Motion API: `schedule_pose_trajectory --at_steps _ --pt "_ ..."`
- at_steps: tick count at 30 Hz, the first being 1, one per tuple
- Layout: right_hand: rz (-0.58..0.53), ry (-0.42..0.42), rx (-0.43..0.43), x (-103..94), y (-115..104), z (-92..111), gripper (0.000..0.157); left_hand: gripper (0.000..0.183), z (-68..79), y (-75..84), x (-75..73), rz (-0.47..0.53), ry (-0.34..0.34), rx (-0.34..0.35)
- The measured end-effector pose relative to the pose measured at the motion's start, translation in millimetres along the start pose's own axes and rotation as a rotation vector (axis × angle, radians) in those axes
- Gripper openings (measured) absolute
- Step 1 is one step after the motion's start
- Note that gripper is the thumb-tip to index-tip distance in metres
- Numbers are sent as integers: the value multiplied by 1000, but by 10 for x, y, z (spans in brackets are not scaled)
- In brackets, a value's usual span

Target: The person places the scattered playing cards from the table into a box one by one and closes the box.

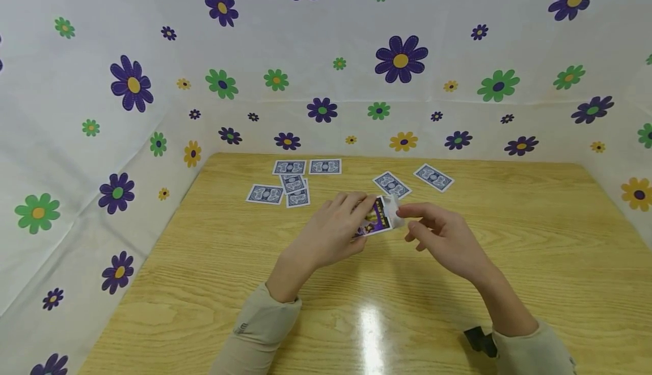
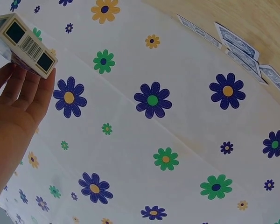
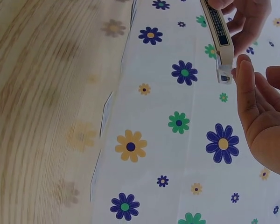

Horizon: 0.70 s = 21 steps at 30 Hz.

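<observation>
My left hand grips a small playing-card box above the table, fingers over one side and thumb below. The box has a purple and yellow face, and its white end flap stands lifted toward the right. In the left wrist view, the box's other end shows a barcode. My right hand is beside the flap, its index fingertip at the flap's edge and the other fingers loosely bent. In the right wrist view, that hand holds nothing between finger and thumb.
Several blue-backed cards lie face down toward the table's back left, some overlapping. Two more, a nearer card and a farther card, lie back right. A flowered cloth rises behind the wooden table. A black piece shows by my right cuff.
</observation>
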State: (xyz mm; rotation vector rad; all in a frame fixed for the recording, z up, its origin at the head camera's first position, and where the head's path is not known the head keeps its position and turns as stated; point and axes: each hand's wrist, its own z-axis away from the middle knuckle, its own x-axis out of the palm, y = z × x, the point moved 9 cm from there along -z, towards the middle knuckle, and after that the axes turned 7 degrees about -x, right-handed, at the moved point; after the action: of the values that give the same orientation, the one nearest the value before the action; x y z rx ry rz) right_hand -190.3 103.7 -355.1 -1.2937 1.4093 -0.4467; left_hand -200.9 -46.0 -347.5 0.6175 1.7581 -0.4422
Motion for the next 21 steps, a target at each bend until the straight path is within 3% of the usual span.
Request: schedule_pose_trajectory --at_steps 12,17,21 --pt "66 68 2 -264 79 -41 30 70 21 -49 -60 -7 15 1" --pt "204 82 24 -457 249 -120 30 70 9 -81 -65 5 17 -14" --pt "326 9 87 -580 492 -242 37 70 -4 -86 -72 4 13 -16"
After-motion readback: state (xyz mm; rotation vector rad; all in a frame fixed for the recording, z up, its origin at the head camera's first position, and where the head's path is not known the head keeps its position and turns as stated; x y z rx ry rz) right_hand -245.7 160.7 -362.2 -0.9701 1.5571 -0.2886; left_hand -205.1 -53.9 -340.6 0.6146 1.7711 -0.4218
